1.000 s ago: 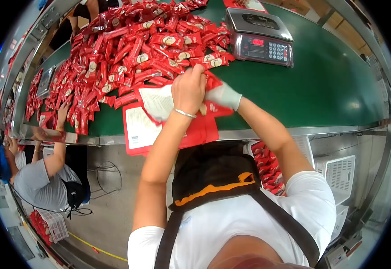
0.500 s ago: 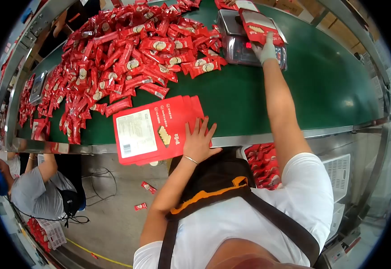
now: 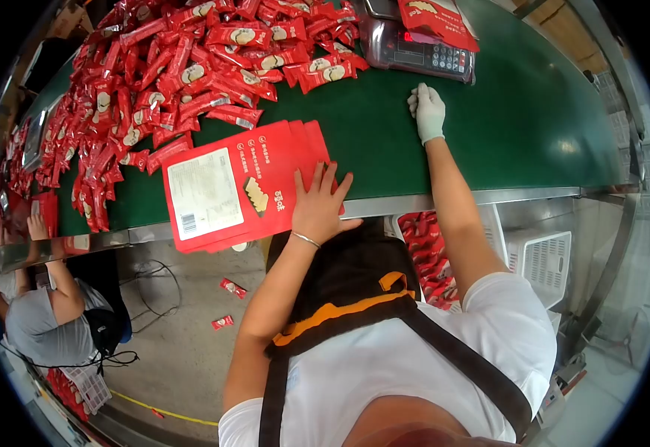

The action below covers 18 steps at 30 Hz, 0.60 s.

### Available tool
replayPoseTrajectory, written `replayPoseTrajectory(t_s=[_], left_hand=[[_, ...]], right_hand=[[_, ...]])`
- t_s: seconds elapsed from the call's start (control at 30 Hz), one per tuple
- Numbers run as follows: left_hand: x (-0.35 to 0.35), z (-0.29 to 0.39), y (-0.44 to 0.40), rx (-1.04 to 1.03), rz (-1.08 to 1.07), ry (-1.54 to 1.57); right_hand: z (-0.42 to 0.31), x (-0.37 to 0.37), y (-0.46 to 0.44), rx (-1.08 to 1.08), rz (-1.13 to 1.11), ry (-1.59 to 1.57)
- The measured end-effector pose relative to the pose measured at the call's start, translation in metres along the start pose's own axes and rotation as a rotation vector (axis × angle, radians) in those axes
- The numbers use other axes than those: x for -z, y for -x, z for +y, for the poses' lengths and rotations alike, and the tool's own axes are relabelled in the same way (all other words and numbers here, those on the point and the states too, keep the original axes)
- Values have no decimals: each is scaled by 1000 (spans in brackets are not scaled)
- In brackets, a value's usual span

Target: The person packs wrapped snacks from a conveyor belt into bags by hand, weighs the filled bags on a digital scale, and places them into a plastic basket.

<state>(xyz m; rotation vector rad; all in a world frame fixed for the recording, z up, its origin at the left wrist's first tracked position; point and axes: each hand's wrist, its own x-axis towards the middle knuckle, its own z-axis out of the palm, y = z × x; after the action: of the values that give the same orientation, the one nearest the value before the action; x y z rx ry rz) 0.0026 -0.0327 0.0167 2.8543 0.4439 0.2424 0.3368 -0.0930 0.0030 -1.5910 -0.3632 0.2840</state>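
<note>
My left hand (image 3: pixel 317 201), bare with a bracelet at the wrist, lies spread on the right part of a stack of flat red pouches (image 3: pixel 239 186) that overhangs the table's front edge. My right hand (image 3: pixel 428 110), in a white glove, is over the green surface below the scale with its fingers curled; whether it holds anything small is hidden. One red pouch (image 3: pixel 437 21) lies on the scale (image 3: pixel 418 58), covering much of its plate. Left of the scale spreads a large heap of small red packets (image 3: pixel 191 74).
The green table (image 3: pixel 519 127) has a metal front edge (image 3: pixel 385 205). Below it are a crate of red packets (image 3: pixel 429 253), a white basket (image 3: pixel 540 261) and two packets on the floor (image 3: pixel 223 322). A co-worker in a grey shirt (image 3: pixel 49 328) is at the left.
My right hand has put a red pouch on the scale, let go and drawn back toward me. My left hand stays spread on the stack. The view has shifted, moving the table upward.
</note>
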Motion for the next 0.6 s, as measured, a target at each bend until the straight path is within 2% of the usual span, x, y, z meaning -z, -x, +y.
replayPoseTrajectory(t_s=[0.23,0.37,0.43,0.5,0.57,0.6], left_hand=[[-6,-2,3,1,80,29],[-7,-4,2,13,79,63],[-7,-7,1,14,101,60],[-5,-5,3,2,98,51],[-7,-4,4,0,93,45],[-9,-5,4,11,96,64]], right_hand=[[0,0,3,64,46,-9],[3,4,-13,-20,7,-112],[-20,-7,-37,-86,-1,-280],[-56,-26,-76,-148,104,-455],[-87,-43,-116,-198,51,-367],[-78,-11,-188,150,-96,523]])
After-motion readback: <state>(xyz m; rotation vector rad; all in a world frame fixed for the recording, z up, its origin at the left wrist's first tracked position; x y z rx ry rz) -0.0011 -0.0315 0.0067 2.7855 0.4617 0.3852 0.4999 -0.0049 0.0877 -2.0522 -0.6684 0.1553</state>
